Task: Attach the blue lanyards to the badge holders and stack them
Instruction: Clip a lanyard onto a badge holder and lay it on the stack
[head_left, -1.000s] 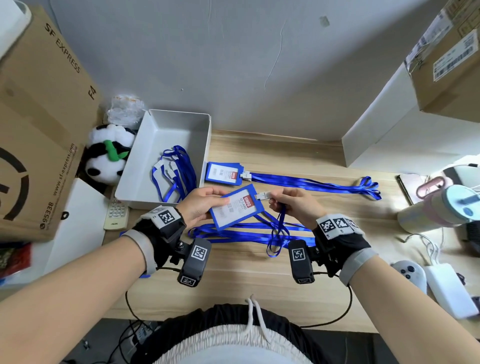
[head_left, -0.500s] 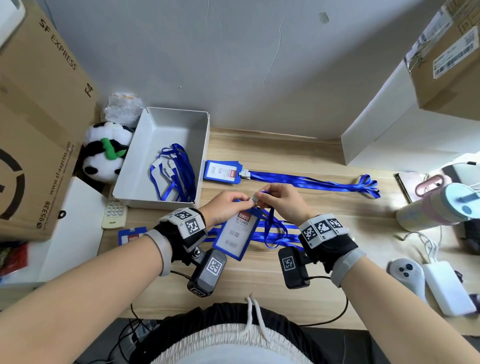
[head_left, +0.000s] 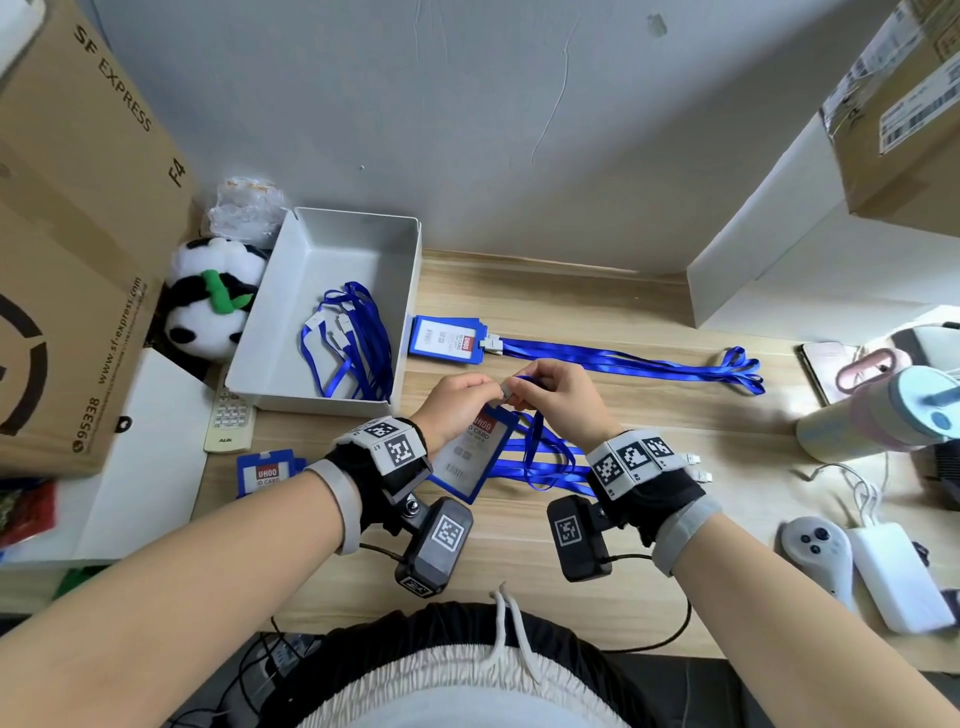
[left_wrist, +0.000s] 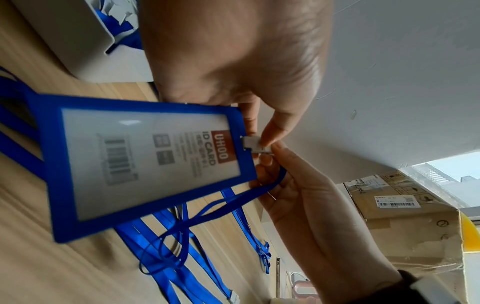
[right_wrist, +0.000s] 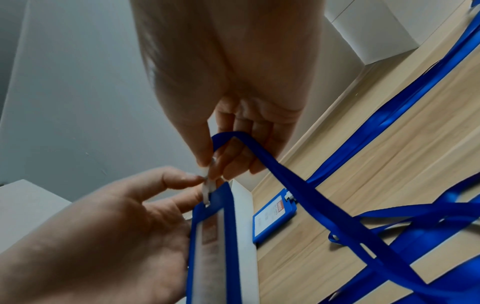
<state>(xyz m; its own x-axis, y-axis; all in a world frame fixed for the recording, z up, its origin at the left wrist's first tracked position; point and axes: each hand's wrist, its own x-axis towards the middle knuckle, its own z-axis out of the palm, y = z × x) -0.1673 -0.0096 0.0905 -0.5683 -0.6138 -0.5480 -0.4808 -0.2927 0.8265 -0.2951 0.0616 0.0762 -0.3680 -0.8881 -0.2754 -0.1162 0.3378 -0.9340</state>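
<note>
My left hand (head_left: 491, 388) holds a blue badge holder (head_left: 470, 452) by its top edge, and it hangs above the wooden table. In the left wrist view the holder (left_wrist: 145, 156) faces the camera, and a white clip (left_wrist: 253, 144) sits at its top slot. My right hand (head_left: 519, 391) pinches that clip (right_wrist: 207, 184) between thumb and forefinger. The blue lanyard (right_wrist: 311, 195) loops over the right fingers and trails down onto the table (head_left: 535, 452). Further back lies a badge holder (head_left: 447, 338) with lanyards (head_left: 623, 361) attached.
A white bin (head_left: 311, 400) at the left holds several loose lanyards (head_left: 353, 343). Spare badge holders (head_left: 265, 470) lie at the front left beside a remote (head_left: 228, 415). A bottle (head_left: 883, 415), a controller (head_left: 815, 545) and a charger (head_left: 898, 577) crowd the right side.
The badge holder has swung from lying flat to hanging upright. Both hands have closed together, bringing the clip onto the holder's top edge.
</note>
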